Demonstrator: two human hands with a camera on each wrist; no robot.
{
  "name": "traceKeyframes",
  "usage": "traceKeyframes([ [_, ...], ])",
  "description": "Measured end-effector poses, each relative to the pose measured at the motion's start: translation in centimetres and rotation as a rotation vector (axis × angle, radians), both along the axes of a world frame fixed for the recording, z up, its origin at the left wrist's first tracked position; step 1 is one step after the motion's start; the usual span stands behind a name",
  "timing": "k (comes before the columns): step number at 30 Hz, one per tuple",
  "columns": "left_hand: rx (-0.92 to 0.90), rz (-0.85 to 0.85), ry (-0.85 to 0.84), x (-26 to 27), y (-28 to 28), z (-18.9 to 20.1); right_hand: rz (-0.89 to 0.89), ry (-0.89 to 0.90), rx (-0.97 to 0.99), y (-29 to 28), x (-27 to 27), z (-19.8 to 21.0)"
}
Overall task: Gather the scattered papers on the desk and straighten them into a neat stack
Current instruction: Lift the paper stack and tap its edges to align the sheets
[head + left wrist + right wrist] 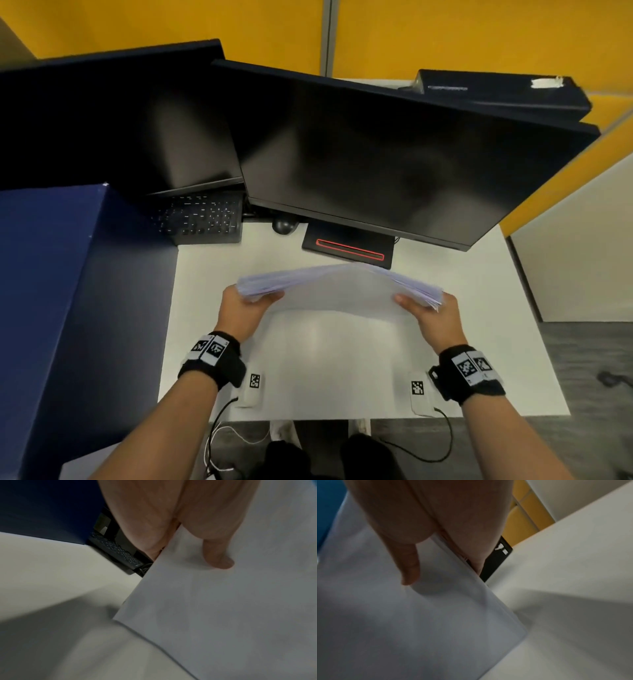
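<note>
Head view shows the stack of papers (pixel 337 289) held on edge above the white worktop (pixel 479 342), left hand (pixel 245 310) and right hand (pixel 436 320) pinching its short ends — thumbs on the near face, fingers curled behind. Light and floppy, sheets likely to slide and fan — best gripped loosely at both ends while tapping the bottom edge

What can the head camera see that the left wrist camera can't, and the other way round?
Only the head view shows the two dark monitors, the right hand gripping the far end of the paper stack, and both wristbands. Only the left wrist view shows, close up, the left thumb pressed on the top sheet. Both show the left hand gripping the papers, the white desk, the keyboard and the blue partition.
</note>
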State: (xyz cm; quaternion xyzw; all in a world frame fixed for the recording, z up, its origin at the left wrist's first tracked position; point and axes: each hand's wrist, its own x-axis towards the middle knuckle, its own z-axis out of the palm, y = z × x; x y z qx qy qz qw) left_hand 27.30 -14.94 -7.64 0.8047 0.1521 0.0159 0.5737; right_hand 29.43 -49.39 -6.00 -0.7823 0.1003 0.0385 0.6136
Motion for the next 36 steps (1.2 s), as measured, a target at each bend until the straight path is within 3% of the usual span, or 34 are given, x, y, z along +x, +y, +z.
traceKeyframes([
  [4, -0.030, 0.065, -0.062, 0.0, 0.4, 0.1, -0.042, -0.071, -0.021, 0.0, 0.4, 0.7],
  [10, -0.001, 0.175, 0.013, -0.5, -1.2, -1.7, -0.116, -0.054, 0.038, 1.5, -0.1, 0.0],
  [14, -0.204, 0.136, -0.033, -0.3, -1.4, -1.1, -0.124, -0.121, 0.083, 2.2, -0.4, 0.9],
  [19, -0.448, 0.413, -0.130, 0.4, -3.4, 1.1, -0.298, -0.067, 0.144, 3.5, 0.8, 2.3],
  [24, -0.459, 0.538, -0.107, 1.9, -4.2, 2.1, -0.362, -0.076, 0.105, 3.4, 2.0, 2.4],
  [27, -0.411, 0.466, -0.114, 2.1, -3.6, 2.1, -0.333, -0.104, 0.138, 3.0, 2.2, 2.6],
  [32, -0.110, 0.073, 0.041, 1.0, -0.4, 0.0, 0.002, -0.058, 0.013, 0.0, 1.5, 0.8],
  [34, 0.031, 0.098, 0.062, 0.9, 0.1, -0.1, 0.012, -0.023, -0.056, 0.1, 1.5, 0.6],
  [36, 0.010, 0.148, 0.000, 1.2, 0.4, 0.7, -0.050, -0.054, -0.018, 0.8, 1.6, 1.4],
])
